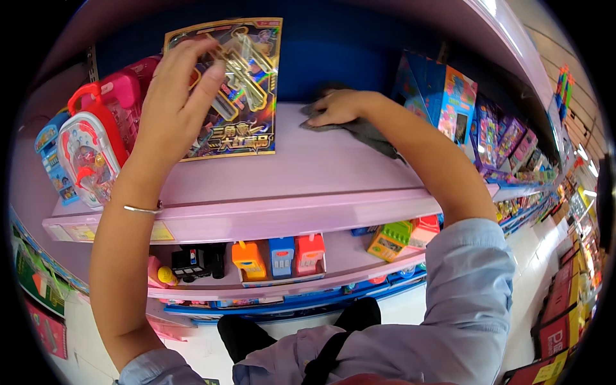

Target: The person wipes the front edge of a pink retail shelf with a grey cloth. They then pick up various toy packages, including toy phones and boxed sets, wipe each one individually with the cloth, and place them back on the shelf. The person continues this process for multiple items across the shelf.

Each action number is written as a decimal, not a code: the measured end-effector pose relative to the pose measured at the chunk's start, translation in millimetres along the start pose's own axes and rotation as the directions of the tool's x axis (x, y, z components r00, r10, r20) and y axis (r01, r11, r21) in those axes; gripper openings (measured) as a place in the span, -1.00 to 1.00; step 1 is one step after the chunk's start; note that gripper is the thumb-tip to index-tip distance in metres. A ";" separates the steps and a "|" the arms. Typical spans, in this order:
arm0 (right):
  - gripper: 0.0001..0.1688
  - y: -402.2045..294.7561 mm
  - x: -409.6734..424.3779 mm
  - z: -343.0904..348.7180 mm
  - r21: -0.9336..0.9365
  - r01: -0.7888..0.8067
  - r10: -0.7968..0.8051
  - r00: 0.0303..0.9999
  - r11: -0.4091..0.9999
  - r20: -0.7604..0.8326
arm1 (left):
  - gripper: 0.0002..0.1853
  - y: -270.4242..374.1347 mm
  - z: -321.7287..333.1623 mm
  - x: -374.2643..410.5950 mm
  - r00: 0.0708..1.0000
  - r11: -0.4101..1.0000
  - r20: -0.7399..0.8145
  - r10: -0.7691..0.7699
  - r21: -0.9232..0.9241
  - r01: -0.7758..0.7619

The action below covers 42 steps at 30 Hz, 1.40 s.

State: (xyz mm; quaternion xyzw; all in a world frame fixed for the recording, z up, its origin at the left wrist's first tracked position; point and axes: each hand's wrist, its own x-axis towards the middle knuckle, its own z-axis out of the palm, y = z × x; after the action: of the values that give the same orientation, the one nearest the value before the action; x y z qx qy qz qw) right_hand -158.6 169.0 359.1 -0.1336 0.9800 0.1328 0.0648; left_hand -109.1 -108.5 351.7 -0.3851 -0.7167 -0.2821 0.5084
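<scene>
My left hand (pixel 180 98) is raised in front of a black-and-gold toy blister card (pixel 240 96), its fingers apart near the card's upper left; whether it touches the card I cannot tell. The card stands upright on a pink shelf (pixel 288 168) and bears writing. On the same shelf, my right hand (pixel 341 108) presses a dark grey cloth (pixel 370 134) towards the blue back panel (pixel 332 53). Part of the cloth trails to the right beneath my forearm.
A red-and-clear toy case (pixel 94 149) and a pink toy case (pixel 130 96) stand left of the card. Boxed toys (pixel 435 96) stand at the right. The lower shelf holds toy dispensers (pixel 281 257) and a black toy vehicle (pixel 197 263). Another pink shelf (pixel 414 14) hangs overhead.
</scene>
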 end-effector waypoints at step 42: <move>-0.45 -35.0 -233.4 149.1 -0.135 -0.115 -0.094 0.307 0.984 -0.947 | -0.72 -15.6 7.0 -5.7 0.955 0.866 0.144 0.261 0.401 -0.297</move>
State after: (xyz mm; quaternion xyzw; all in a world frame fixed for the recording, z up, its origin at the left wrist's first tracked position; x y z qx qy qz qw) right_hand 88.0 235.0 245.9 -0.1850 0.8147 0.1153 -0.5374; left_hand -124.8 -113.0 343.8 -0.3782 -0.7180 -0.0287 0.5836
